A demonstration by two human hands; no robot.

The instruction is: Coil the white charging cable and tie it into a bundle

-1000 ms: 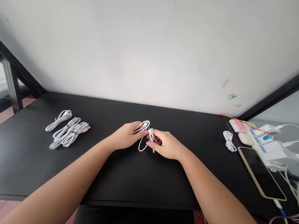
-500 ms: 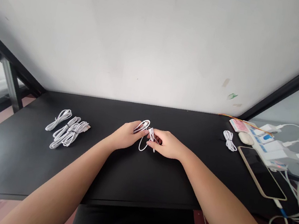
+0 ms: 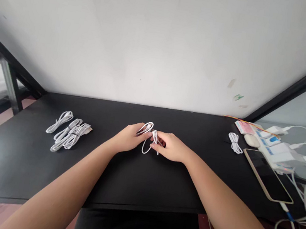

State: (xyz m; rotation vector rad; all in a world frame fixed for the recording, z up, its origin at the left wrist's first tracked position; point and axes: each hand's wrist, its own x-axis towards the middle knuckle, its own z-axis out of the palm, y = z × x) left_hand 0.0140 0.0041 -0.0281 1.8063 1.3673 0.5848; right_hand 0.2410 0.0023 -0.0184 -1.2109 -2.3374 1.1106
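Observation:
A white cable (image 3: 144, 146) is held between my two hands over the middle of the black table, with one loop hanging down between them. My left hand (image 3: 130, 138) is closed on a looped part of it, thumb on top. The fingers of my right hand (image 3: 168, 146) pinch another bunched part of the same cable. The hands are close together but slightly apart. Over on the left of the table lie white coiled cables (image 3: 70, 134), some bound with dark ties. One more coiled white cable (image 3: 235, 143) lies at the right.
On the right are a phone (image 3: 267, 176) with a cable plugged in, a power strip (image 3: 262, 142) with white chargers, a white rounded object (image 3: 252, 141) and loose cords. A pale wall (image 3: 153, 44) rises behind the table (image 3: 17, 154). Black metal frame bars flank both sides.

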